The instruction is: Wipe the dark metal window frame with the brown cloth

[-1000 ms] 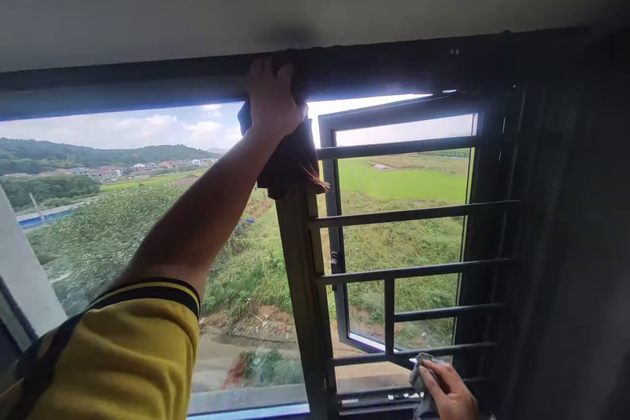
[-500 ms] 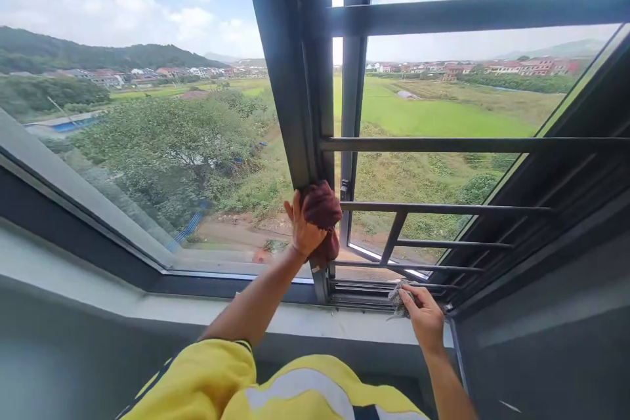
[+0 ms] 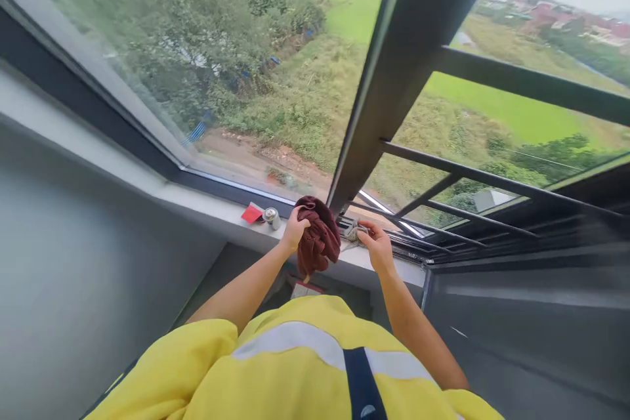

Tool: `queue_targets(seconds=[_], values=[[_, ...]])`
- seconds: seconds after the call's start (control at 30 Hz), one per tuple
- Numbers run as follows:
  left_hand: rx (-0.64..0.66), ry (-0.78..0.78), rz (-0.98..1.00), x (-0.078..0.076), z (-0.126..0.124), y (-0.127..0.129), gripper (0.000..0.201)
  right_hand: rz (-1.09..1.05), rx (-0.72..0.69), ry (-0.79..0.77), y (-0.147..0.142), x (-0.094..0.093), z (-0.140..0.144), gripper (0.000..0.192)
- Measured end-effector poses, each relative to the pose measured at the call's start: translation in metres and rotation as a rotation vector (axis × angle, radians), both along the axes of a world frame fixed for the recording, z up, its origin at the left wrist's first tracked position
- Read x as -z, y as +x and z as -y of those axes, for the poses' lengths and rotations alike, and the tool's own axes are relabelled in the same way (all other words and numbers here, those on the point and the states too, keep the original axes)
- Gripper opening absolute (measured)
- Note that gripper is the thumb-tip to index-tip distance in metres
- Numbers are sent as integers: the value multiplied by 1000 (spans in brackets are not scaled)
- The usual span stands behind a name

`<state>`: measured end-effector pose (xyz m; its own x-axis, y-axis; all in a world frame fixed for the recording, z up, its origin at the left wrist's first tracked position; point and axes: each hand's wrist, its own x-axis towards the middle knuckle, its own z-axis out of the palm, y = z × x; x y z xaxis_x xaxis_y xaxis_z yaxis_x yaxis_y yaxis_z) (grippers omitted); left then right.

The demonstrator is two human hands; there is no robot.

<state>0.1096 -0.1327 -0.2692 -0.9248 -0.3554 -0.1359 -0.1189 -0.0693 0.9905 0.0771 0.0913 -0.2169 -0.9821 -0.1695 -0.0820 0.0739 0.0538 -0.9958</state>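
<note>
Left hand (image 3: 294, 231) clenched on dark red cloth (image 3: 318, 241), low at foot of window post (image 3: 394, 72), on sill (image 3: 221, 213). Right hand (image 3: 377, 246) pinching small grey rag (image 3: 351, 233) just beside. Wiping near bottom; sill edge, bars (image 3: 492, 178) probably left. Red card (image 3: 252, 214), small can (image 3: 271, 216) near left.

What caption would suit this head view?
Left hand bunches a maroon cloth at the window post's foot; right hand holds a grey rag.

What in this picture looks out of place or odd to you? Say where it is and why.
On the window sill, left of the left hand holding a maroon cloth, lie a small red card and a small silvery round thing. They look like stray bits. Nothing appears spilled or broken.
</note>
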Motion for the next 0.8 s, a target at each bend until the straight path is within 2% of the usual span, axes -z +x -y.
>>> queue_targets(seconds=[0.07,0.17,0.23,0.27,0.3,0.33,0.37,0.43,0.47,0.5,0.57,0.67,0.8], values=[[-4,183,29,-1,9,23,61,75,-122,-89,2,10,51,42],[-63,352,43,3,20,62,79,123,-411,-15,11,32,115,36],[-146,392,77,9,31,92,83,220,-691,4,8,56,145,36],[-186,400,107,14,39,108,79,294,-795,-6,3,71,159,38],[-217,404,139,18,49,124,73,360,-830,6,-4,89,172,41],[-240,407,168,23,61,140,67,393,-786,69,-11,110,186,45],[-253,406,196,27,74,154,62,378,-682,178,-18,132,200,51],[-263,368,270,34,99,180,58,235,-430,444,-27,179,231,66],[-259,331,320,37,110,191,58,144,-346,552,-29,202,247,76],[-252,286,376,39,120,200,59,61,-308,626,-30,223,262,85],[-233,201,474,43,134,214,62,-50,-319,692,-28,258,287,95],[-219,144,552,45,142,226,62,-65,-355,709,-27,288,308,91],[-195,112,588,49,143,225,61,-14,-344,626,-34,297,309,69]])
